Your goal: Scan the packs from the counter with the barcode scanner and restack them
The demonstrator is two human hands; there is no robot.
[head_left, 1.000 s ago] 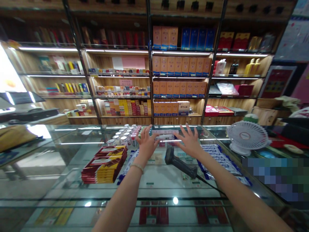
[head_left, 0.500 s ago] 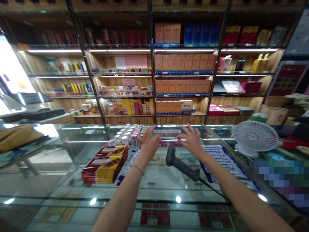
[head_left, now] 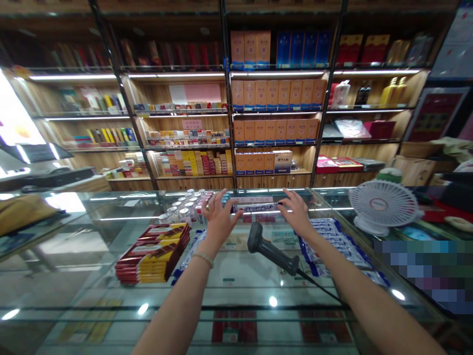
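A narrow blue-and-white packet (head_left: 256, 208) stretches between both hands over the far part of the glass counter. My left hand (head_left: 220, 215) pinches its left end, and my right hand (head_left: 294, 212) has its right end between thumb and fingers. Below the packet lies a dark handheld scanner (head_left: 271, 249) with its cable running right. Blue-and-white packets (head_left: 340, 241) are laid in a row beside my right forearm; more of them (head_left: 188, 256) are partly hidden by my left forearm. A stack of red-and-yellow packs (head_left: 153, 254) sits to the left.
Small clear-lidded jars (head_left: 184, 213) stand behind the stack. A white fan (head_left: 383, 204) is at the right of the glass counter (head_left: 236, 283). Wooden shelves (head_left: 207, 185) with boxes and bottles line the back. A yellow-brown cloth item (head_left: 27, 212) lies at far left.
The packet between my hands has turned, so its printed blue face now shows. The whole view has shifted slightly, moving the counter items a little left in the picture.
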